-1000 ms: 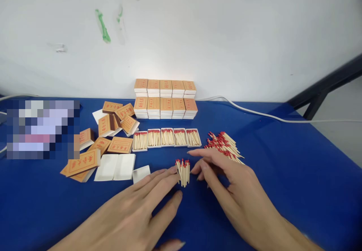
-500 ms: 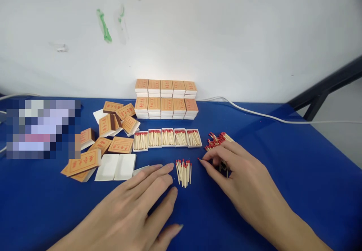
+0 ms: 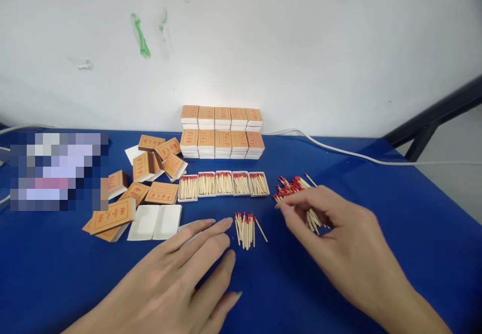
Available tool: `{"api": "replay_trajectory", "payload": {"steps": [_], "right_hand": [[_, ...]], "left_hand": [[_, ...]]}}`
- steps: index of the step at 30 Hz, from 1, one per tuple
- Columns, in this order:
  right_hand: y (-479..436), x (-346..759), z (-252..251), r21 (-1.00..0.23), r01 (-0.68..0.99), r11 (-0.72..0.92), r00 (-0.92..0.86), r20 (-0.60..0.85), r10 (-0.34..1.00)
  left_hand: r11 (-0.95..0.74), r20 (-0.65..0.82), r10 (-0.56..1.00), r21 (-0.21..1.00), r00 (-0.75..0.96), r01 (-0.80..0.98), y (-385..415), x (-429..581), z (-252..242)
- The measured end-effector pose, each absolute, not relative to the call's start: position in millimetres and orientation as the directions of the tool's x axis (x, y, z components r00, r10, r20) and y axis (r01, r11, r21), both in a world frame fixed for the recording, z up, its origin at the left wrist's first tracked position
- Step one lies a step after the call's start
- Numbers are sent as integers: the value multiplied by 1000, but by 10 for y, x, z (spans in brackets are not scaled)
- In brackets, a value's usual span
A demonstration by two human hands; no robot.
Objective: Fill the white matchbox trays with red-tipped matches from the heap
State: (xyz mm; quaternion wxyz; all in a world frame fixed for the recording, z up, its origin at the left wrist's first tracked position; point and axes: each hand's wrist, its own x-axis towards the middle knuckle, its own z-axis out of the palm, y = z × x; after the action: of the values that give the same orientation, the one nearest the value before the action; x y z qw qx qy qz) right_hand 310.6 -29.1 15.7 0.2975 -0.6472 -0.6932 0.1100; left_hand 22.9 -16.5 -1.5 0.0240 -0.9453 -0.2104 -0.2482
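Observation:
A small bundle of red-tipped matches (image 3: 246, 228) lies on the blue table (image 3: 376, 193) in front of me. My left hand (image 3: 181, 279) rests flat and open just left of it, fingertips a little short of the matches. My right hand (image 3: 339, 238) sits on the big loose match pile (image 3: 295, 191) to the right, its fingers curled and pinching into the pile; whether they hold any matches I cannot tell. Behind the bundle stands a row of several filled white match trays (image 3: 225, 183).
Closed matchboxes are stacked in two rows (image 3: 222, 133) against the white wall. Loose orange sleeves (image 3: 158, 165) and empty white trays (image 3: 154, 222) lie scattered at the left. A white cable (image 3: 339, 149) runs along the table's back right. A blurred patch covers the far left.
My right hand has left the small bundle and moved right onto the big pile, curling its fingers. One match now lies slanted at the bundle's right. The left hand has drawn back slightly.

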Motion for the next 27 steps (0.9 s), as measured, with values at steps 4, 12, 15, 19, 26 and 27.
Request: {"api": "replay_trajectory", "payload": {"steps": [4, 12, 15, 19, 26, 27], "right_hand": [[-271, 3285, 159, -354, 933, 62, 73, 354, 932], [-362, 3261, 67, -127, 991, 31, 11, 321, 947], [-377, 3273, 53, -138, 989, 49, -4, 307, 952], [-379, 3304, 41, -171, 982, 81, -32, 272, 962], [-398, 3234, 96, -297, 951, 81, 8, 287, 958], [-396, 3207, 109, -334, 939, 85, 13, 282, 959]], "left_hand": [[-907, 470, 394, 59, 790, 417, -183, 222, 15], [-905, 478, 398, 65, 783, 420, -177, 226, 37], [-905, 459, 399, 59, 794, 421, -173, 222, 46], [-910, 491, 387, 65, 780, 410, -182, 236, 29], [-904, 489, 404, 84, 773, 420, -194, 240, 35], [-904, 486, 405, 86, 775, 418, -194, 239, 35]]}}
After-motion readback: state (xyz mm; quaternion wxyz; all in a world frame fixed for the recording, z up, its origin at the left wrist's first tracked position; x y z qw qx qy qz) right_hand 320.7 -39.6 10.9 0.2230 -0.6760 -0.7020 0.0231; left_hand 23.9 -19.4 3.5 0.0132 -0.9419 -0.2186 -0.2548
